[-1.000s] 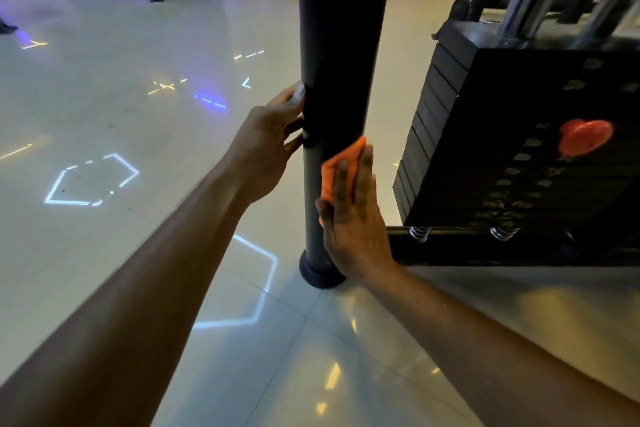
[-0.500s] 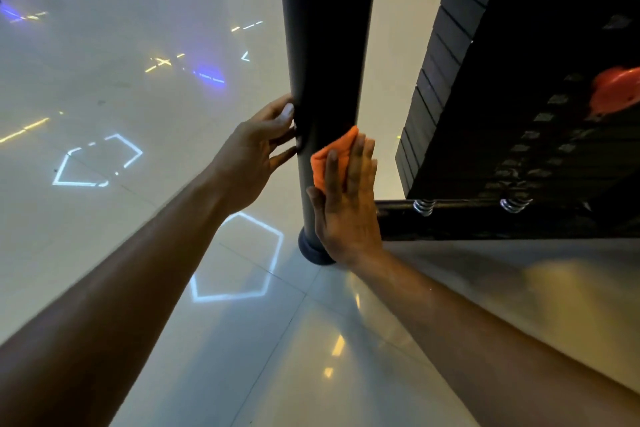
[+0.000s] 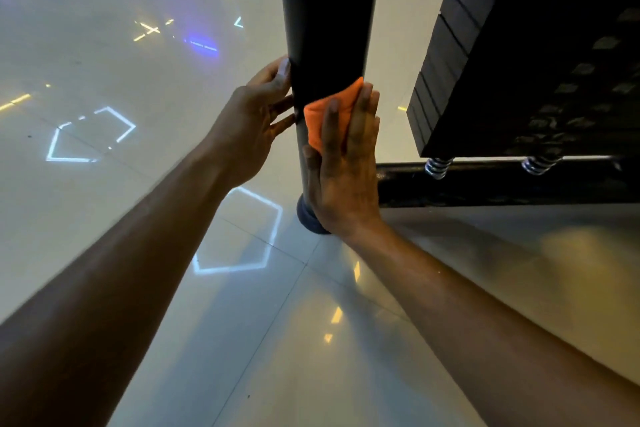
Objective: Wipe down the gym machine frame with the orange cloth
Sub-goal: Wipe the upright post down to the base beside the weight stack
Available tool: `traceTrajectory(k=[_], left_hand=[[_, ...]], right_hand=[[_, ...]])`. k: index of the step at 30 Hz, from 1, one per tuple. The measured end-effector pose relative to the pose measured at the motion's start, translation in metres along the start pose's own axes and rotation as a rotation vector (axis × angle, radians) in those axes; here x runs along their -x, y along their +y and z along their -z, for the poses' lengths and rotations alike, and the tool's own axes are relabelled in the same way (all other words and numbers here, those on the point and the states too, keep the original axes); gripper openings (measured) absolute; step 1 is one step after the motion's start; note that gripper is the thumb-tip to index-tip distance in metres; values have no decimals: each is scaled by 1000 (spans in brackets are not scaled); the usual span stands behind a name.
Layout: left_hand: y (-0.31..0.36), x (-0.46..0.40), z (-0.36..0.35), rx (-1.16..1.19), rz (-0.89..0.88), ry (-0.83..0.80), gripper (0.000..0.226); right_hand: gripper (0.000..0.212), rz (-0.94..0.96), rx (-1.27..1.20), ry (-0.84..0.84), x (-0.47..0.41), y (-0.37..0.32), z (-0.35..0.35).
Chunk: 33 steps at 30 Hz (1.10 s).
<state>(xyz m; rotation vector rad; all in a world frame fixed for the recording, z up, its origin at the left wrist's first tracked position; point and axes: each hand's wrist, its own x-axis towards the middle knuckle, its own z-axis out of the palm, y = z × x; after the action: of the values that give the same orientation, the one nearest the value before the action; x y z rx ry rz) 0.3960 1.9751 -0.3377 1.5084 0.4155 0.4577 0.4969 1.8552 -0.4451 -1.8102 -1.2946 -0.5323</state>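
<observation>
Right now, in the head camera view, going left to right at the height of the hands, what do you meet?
Left hand → black upright post → orange cloth → right hand → weight stack.

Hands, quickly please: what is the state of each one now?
Left hand: open, fingers straight, touching the post.
Right hand: open, flat fingers pressing the cloth on the post.
</observation>
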Motion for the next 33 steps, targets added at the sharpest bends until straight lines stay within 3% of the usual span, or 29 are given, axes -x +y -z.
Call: traceTrajectory(k=[5, 12, 16, 18, 20, 25, 28, 31, 33], left_hand=[[-8, -1, 3, -13, -29, -10, 50], [-20, -1, 1, -20, -23, -13, 50], [-33, 1, -3, 7, -6, 3, 49], [-37, 2, -5, 5, -7, -22, 48], [-42, 4, -5, -6, -8, -37, 49], [-60, 9, -11, 23, 44, 9, 42], [-65, 11, -15, 35, 67, 27, 39], [-64, 12, -14, 16, 47, -12, 45], [-65, 12, -13, 17, 49, -28, 48]], right_hand=[[88, 17, -60, 156, -33, -9, 4], [107, -26, 32, -130, 50, 21, -15], [91, -15, -109, 64, 8, 3, -12], [98, -33, -100, 123, -2, 1, -15], [108, -36, -54, 78, 10, 8, -22], [109, -32, -15, -147, 67, 33, -30], [111, -18, -100, -85, 48, 24, -21], [94, -58, -203, 78, 19, 10, -21], [102, -89, -147, 60, 22, 9, -24]])
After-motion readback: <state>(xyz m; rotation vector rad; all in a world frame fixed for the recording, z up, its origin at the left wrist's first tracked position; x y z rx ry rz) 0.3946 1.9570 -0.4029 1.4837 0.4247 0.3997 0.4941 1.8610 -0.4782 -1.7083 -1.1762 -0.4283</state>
